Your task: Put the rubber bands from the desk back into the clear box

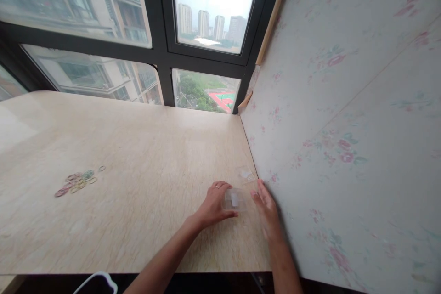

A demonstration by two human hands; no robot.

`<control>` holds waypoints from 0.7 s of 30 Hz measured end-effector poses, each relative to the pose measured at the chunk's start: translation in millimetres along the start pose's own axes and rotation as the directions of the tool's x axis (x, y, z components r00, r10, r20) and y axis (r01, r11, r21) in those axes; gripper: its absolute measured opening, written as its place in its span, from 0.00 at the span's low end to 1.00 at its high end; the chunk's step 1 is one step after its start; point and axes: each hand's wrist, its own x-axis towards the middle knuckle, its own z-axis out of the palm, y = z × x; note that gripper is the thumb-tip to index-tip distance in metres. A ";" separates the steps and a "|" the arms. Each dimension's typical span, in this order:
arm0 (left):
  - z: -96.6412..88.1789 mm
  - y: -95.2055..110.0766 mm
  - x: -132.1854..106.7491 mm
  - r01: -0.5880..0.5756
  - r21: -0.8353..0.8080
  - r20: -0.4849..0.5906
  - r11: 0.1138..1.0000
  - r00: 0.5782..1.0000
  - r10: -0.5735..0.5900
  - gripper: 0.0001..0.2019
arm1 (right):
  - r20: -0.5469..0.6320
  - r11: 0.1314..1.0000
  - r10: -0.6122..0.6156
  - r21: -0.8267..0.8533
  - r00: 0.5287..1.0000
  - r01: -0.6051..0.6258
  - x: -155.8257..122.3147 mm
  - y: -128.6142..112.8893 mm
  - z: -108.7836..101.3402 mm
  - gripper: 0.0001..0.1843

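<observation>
In the head view, the left hand (217,203) grips a clear plastic box (235,200) between spread thumb and fingers, its contents indistinct; whether the partly curled right hand (266,204), just right, holds anything, I cannot tell. Beyond them lies another clear plastic piece (246,174) on the marbled countertop (148,174), coloured rings (77,181) well left, a floral wall (327,115) right, a dark window frame (162,23) ahead.

- No readable text, brand, number or sign from where I'm standing.
- Clear box (240,201): pale patch (234,199), can't tell if it's a label.
- Clear plastic piece (247,174) near it: nothing legible there either.
</observation>
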 end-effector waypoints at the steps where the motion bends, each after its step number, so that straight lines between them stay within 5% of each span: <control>1: 0.4 0.4 1.9 0.002 0.028 0.018 1.000 1.000 -0.002 0.33 | -0.009 1.000 -0.012 -0.015 1.000 0.012 -6.0 -1.4 -0.8 0.37; 9: 4.6 2.6 4.1 0.044 0.121 0.091 0.992 0.994 -0.056 0.44 | -0.208 0.965 -0.236 -0.164 0.949 0.204 -66.1 -5.1 14.5 0.19; 13: -9.7 -4.3 -8.1 -0.006 0.053 0.043 0.999 0.999 0.004 0.47 | -0.189 0.943 -0.312 -0.184 0.931 0.278 -90.1 7.3 28.8 0.15; 17: -60.6 -38.7 -23.8 0.055 0.118 -0.239 0.991 0.971 -0.025 0.28 | -0.119 0.956 -0.277 -0.139 0.954 0.260 -103.1 23.4 41.0 0.14; 21: -154.3 -91.9 -51.0 0.354 0.381 -0.476 0.854 0.867 -0.146 0.20 | -0.026 0.970 -0.197 -0.149 0.980 0.191 -108.0 32.1 46.7 0.17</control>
